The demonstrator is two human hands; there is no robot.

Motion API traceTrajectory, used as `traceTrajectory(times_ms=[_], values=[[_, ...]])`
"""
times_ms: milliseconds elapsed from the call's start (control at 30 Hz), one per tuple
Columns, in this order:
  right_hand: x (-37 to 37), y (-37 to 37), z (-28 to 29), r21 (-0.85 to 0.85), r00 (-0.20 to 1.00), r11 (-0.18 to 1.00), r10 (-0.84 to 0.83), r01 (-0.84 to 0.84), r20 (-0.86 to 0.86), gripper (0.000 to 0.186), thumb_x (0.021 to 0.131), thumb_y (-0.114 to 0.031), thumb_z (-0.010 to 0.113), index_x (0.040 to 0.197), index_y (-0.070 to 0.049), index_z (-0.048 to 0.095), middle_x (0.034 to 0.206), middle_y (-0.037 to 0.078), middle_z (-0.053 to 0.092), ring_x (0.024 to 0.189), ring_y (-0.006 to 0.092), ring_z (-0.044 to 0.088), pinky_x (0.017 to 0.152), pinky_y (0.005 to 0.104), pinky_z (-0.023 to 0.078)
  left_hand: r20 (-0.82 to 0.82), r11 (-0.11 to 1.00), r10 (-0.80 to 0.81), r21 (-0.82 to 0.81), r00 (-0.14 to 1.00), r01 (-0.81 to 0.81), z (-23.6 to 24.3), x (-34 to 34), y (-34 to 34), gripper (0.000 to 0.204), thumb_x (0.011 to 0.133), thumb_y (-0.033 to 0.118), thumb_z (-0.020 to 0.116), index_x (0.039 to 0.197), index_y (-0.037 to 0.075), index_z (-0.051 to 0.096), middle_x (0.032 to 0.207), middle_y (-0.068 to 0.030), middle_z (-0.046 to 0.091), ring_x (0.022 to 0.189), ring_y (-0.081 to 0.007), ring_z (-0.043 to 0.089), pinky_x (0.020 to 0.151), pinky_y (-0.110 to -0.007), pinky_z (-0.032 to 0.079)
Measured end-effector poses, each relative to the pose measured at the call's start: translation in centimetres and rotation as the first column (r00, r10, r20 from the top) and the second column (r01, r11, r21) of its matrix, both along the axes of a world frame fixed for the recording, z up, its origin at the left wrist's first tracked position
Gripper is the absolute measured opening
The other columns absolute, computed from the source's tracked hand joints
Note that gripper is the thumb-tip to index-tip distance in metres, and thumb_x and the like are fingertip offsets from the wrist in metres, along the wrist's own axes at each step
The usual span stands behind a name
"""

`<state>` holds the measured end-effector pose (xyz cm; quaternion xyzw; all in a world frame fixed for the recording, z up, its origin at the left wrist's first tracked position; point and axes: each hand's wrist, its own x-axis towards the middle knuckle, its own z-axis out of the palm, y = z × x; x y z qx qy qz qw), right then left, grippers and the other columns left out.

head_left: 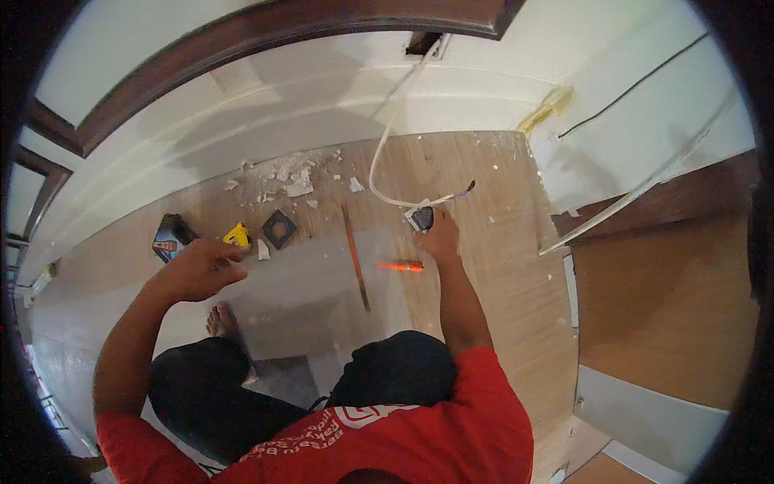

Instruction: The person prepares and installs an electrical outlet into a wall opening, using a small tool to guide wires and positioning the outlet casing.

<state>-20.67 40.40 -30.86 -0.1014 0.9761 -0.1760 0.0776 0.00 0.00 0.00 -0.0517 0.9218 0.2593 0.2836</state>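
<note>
My right hand (439, 234) grips a small dark-and-white item (418, 216) beside the bare end of a white cable (380, 184), whose tip has coloured wires. My left hand (211, 266) hangs loosely curved, fingers apart, near a yellow tool (237, 235), probably a tape measure. A dark box (169, 240) with a picture on it lies left of it, and a dark square plate with a round hole (268, 229) to the right. An orange-handled tool (409, 265) and a long thin strip (355, 266) rest on the floor between my hands.
Plaster crumbs (290, 173) lie along the white wall below a dark wooden frame (266, 28). The cable hangs from a wall cutout (423, 42). Trunking (613, 208) leans at the right, beside wooden panels (653, 315). My legs (395, 371) are bent on the floor (508, 306).
</note>
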Motion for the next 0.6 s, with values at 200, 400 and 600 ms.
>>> traceTrajectory(times_ms=[200, 400, 600], values=[[4.3, -2.9, 4.7, -0.111, 0.987, 0.988, -0.091, 0.106, 0.134, 0.072, 0.064, -0.035, 0.079, 0.124, -0.003, 0.056, 0.114, 0.021, 0.061, 0.104, 0.0369, 0.061, 0.091, 0.0446, 0.049, 0.036, 0.980, 0.024, 0.198, 0.999, -0.030, -2.2, 0.5, -6.0, 0.050, 0.086, 0.034, 0.072, 0.122, 0.001, 0.064, 0.108, -0.0190, 0.070, 0.094, -0.0293, 0.069, 0.086, -0.037, 0.053], [10.2, -11.6, 15.3, -0.359, 0.993, 0.926, 0.101, -0.118, -0.064, 0.070, 0.065, -0.033, 0.086, 0.121, -0.004, 0.057, 0.112, 0.017, 0.061, 0.104, 0.0326, 0.061, 0.091, 0.0409, 0.049, 0.061, 0.880, -0.264, 0.423, 0.962, 0.215, -5.0, -4.1, -7.9, 0.067, 0.085, 0.042, 0.073, 0.137, 0.005, 0.051, 0.125, -0.0221, 0.061, 0.113, -0.0300, 0.062, 0.096, -0.039, 0.049], [12.3, -23.5, 28.7, -0.434, 0.972, 0.872, 0.178, -0.227, -0.153, 0.072, 0.069, -0.028, 0.088, 0.126, -0.003, 0.053, 0.113, 0.014, 0.062, 0.106, 0.0241, 0.062, 0.092, 0.0354, 0.049, -0.231, 0.402, -0.258, 0.857, 0.938, 0.321, -10.2, -8.4, -7.0, 0.087, 0.092, 0.047, 0.063, 0.155, 0.007, 0.016, 0.148, -0.0177, 0.042, 0.131, -0.0289, 0.047, 0.107, -0.040, 0.040]])
